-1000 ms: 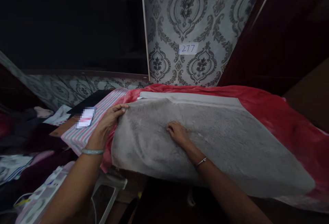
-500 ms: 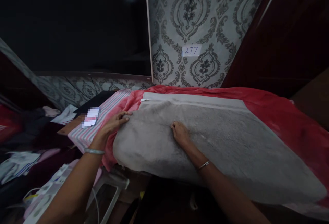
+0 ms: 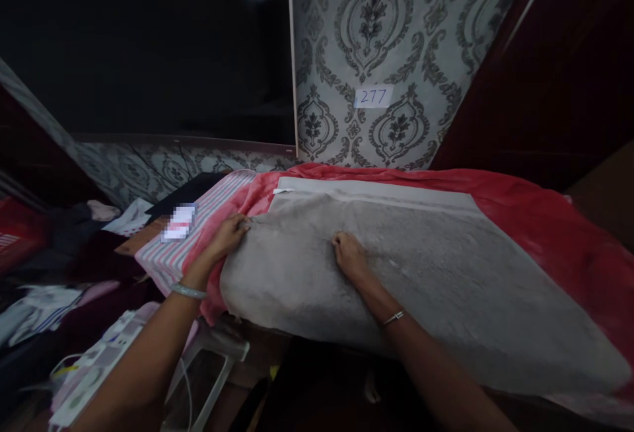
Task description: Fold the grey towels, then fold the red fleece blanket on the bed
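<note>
A large grey plush cloth (image 3: pixel 436 287) lies spread over a red blanket (image 3: pixel 525 214). A paler strip (image 3: pixel 396 189) with a small white tag shows along its far edge. At the cloth's left edge, my left hand (image 3: pixel 230 237) has its fingers drawn together on the rim; a small pull crease runs from the fingertips. My right hand (image 3: pixel 351 257) is closed near the cloth's middle, thumb and fingers pinching the fabric there. Whatever lies inside the right fist is hidden from this angle.
A pink-grey striped cloth (image 3: pixel 166 253) lies at left, with a blurred-out item (image 3: pixel 179 222) on it. Piled clothes (image 3: pixel 44 313), a white power strip (image 3: pixel 94 369) and a pale stool frame (image 3: pixel 222 359) stand lower left. A large dark screen (image 3: pixel 148 49) rises behind.
The fingers of my left hand, spread on the cloth's left edge before, have closed on it. My right hand keeps its pinch in nearly the same place. The view shifted slightly.
</note>
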`<action>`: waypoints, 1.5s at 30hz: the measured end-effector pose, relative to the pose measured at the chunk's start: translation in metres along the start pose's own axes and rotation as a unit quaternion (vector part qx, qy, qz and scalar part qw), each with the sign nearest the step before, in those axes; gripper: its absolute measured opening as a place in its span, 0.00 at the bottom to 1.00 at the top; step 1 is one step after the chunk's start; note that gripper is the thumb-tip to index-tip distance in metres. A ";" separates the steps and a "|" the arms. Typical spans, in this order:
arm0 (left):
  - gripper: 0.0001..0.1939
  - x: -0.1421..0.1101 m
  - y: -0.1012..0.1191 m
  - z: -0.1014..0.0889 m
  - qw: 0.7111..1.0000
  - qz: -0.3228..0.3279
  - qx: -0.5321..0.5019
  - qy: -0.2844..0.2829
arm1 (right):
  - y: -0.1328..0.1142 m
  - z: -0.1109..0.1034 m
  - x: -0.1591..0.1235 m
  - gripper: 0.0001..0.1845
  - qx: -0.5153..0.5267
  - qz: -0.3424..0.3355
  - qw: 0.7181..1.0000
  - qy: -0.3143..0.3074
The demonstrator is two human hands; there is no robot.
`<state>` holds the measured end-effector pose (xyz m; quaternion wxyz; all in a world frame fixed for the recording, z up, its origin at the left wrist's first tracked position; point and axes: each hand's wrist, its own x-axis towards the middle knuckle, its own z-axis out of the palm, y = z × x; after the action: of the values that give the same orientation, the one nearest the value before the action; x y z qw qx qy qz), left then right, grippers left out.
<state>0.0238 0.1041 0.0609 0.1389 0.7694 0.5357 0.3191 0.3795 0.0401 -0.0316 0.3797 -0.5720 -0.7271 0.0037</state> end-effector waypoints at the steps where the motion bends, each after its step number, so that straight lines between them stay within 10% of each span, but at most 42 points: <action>1: 0.08 -0.001 -0.001 0.002 1.000 0.002 0.005 0.013 | 0.000 0.000 0.000 0.10 0.001 -0.001 1.000 -0.003; 15: 0.09 -0.003 0.005 0.001 0.998 0.031 0.021 0.059 | -0.013 -0.012 0.003 0.02 -0.038 -0.022 0.996 -0.076; 23: 0.08 -0.010 0.020 -0.007 0.992 0.076 0.008 0.098 | -0.009 -0.005 -0.002 0.08 -0.021 -0.013 1.000 0.014; 37: 0.10 -0.012 -0.007 0.025 0.997 -0.017 0.069 0.025 | -0.015 -0.007 -0.001 0.11 -0.048 -0.045 0.998 -0.015; 45: 0.18 -0.017 0.061 0.053 0.975 0.150 0.153 0.050 | -0.015 -0.008 0.001 0.10 -0.027 -0.043 0.998 -0.023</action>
<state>0.0992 0.0715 0.0486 -0.0568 0.8363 0.4627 0.2885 0.3715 0.0322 -0.0186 0.3472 -0.5500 -0.7593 -0.0188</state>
